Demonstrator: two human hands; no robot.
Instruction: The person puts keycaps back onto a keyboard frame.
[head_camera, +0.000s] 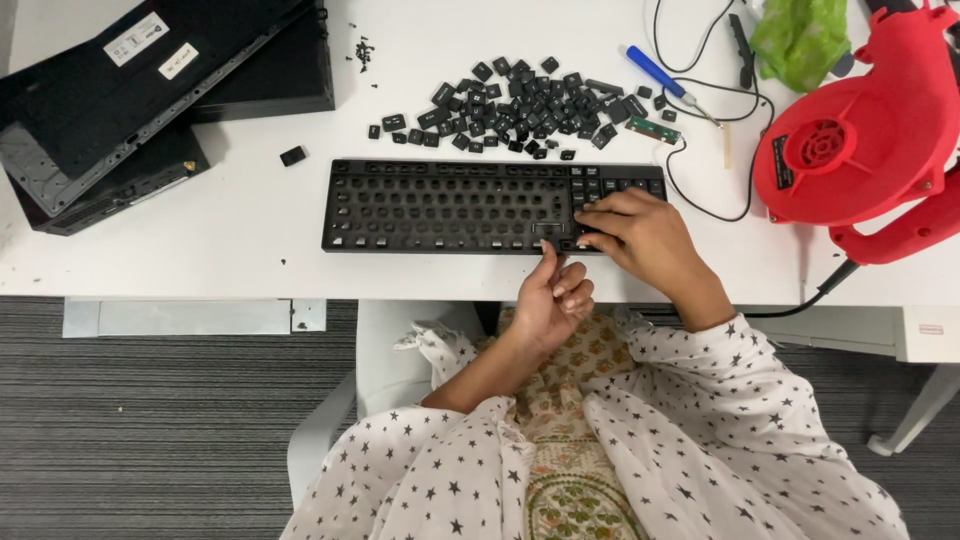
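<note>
A black keyboard lies on the white table with most of its keycaps off. My right hand rests on its right end, fingertips pressing on the keys near the lower right corner. Below the front edge, my left hand reaches up with curled fingers, its thumb and forefinger touching the bottom key row beside the right hand. Whether it pinches a keycap is too small to tell. A heap of loose black keycaps lies behind the keyboard.
A red electric blower with a black cord sits at the right. Disassembled black keyboard shells are stacked at the back left. A blue-handled screwdriver, a small green circuit board and a green bag lie behind.
</note>
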